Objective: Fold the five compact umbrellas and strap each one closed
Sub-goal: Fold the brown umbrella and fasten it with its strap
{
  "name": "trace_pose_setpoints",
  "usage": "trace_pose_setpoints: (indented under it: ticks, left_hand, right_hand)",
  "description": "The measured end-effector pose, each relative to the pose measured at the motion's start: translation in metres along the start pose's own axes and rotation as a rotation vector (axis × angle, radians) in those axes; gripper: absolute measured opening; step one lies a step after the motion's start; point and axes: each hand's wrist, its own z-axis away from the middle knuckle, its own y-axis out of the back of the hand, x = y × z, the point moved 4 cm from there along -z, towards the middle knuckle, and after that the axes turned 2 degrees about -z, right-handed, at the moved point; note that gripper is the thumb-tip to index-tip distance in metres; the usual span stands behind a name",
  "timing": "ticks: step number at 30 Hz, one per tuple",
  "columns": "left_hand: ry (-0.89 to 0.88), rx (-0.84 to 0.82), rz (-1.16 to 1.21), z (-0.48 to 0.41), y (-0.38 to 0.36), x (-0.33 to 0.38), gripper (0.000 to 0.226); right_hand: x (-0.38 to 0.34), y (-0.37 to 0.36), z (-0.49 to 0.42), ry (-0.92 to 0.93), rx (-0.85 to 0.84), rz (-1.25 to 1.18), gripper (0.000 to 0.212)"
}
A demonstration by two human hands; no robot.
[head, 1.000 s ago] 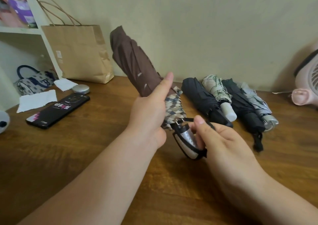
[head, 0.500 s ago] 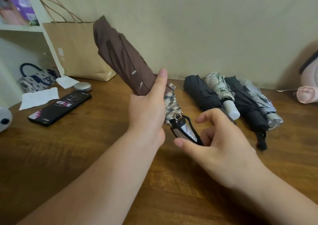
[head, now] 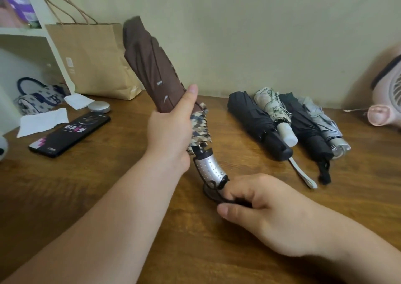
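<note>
My left hand (head: 171, 131) grips a folded brown umbrella (head: 152, 66) with a checked lower edge, holding it tilted up to the left. Its silver handle (head: 209, 168) points down toward the table. My right hand (head: 260, 210) is below the handle, fingers curled round the black wrist cord (head: 219, 194) at the handle's end. Several folded umbrellas lie side by side at the back right: a black one (head: 256, 121), a cream patterned one (head: 273, 108), another black one (head: 306, 127) and a grey one (head: 323, 123).
A wooden table (head: 108, 186) carries a black phone (head: 71, 134), a round silver case (head: 98, 107), torn paper (head: 43, 122) and a brown paper bag (head: 93, 60) at the back left. A pink fan (head: 388, 97) stands at the right edge. A white shelf (head: 23, 32) stands far left.
My right hand let go of the handle's side and dropped below it, now pulling the black cord downward. The brown umbrella stays tilted in my left hand, its handle bared.
</note>
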Motion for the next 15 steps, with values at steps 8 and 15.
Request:
trace_pose_setpoints:
  ticks: [8, 15]
  left_hand:
    - [0.168, -0.205, 0.090, -0.006, -0.003, -0.003, 0.065]
    - [0.142, -0.274, 0.135, 0.022, -0.023, -0.011, 0.058]
  right_hand:
    - [-0.002, 0.021, 0.007, 0.155, 0.149, -0.253, 0.063]
    - [0.010, 0.013, -0.006, -0.135, 0.477, -0.400, 0.055]
